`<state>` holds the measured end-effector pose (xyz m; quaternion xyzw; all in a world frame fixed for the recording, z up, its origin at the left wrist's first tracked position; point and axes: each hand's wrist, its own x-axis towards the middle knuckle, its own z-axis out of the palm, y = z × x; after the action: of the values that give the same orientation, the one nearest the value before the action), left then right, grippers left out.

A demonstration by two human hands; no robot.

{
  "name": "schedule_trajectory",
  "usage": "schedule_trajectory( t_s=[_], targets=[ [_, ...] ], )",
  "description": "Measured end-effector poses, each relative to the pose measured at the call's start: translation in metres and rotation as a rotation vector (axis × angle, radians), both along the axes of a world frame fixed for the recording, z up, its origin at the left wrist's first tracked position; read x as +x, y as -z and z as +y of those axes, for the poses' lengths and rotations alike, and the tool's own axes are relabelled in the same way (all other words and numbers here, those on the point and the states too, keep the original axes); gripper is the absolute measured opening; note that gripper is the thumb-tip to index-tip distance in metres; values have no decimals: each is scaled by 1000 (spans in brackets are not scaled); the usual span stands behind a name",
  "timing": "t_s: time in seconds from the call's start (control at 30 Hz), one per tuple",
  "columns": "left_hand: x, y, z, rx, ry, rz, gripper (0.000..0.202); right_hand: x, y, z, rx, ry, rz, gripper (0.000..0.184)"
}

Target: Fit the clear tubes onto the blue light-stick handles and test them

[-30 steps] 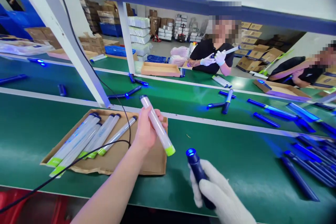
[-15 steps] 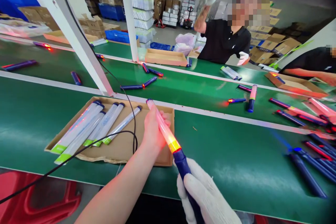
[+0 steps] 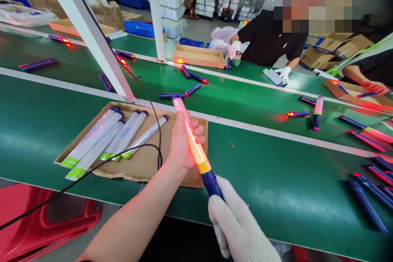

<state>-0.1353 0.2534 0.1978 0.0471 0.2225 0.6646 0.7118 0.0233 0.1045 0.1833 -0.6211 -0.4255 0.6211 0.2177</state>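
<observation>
A lit traffic baton (image 3: 196, 147), glowing red and yellow with a dark blue handle, slants between my hands. My bare left hand (image 3: 183, 141) is wrapped round its glowing tube. My right hand (image 3: 231, 217), in a white knitted glove, grips the blue handle; the handle's lower end is hidden by the glove. Behind my left forearm lies a shallow cardboard tray (image 3: 135, 171) holding several clear-sleeved batons (image 3: 92, 143) with green ends and dark blue caps.
A black cable (image 3: 107, 168) crosses the tray. Beyond the white rail, a green conveyor belt (image 3: 245, 102) carries scattered batons, some lit red. More batons (image 3: 367, 204) lie at the right. A white post (image 3: 92, 45) rises at left. A co-worker (image 3: 270, 37) stands across the belt.
My view has shifted slightly, and both hands still hold the baton. The co-worker's raised hand has come down to the table. Batons on the belt appear further right.
</observation>
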Motion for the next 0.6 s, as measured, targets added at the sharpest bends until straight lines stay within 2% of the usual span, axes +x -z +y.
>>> schedule_trajectory(
  t_s=[0.13, 0.27, 0.4, 0.5, 0.6],
  targets=[
    [2, 2, -1, 6, 11, -6, 29, 10, 12, -8, 117, -10, -14, 61],
    [8, 10, 2, -22, 16, 23, 35, 10, 9, -3, 277, -53, -113, 49],
    [17, 15, 10, -79, -21, 93, 39, 4, 4, 11, 332, -81, -211, 45],
    [30, 3, 13, -46, 8, 121, 41, 11, -1, 23, 379, -67, -214, 43],
    [53, -19, 2, 126, 44, 131, 48, 33, -17, 38, 455, -46, -188, 40]
  ],
)
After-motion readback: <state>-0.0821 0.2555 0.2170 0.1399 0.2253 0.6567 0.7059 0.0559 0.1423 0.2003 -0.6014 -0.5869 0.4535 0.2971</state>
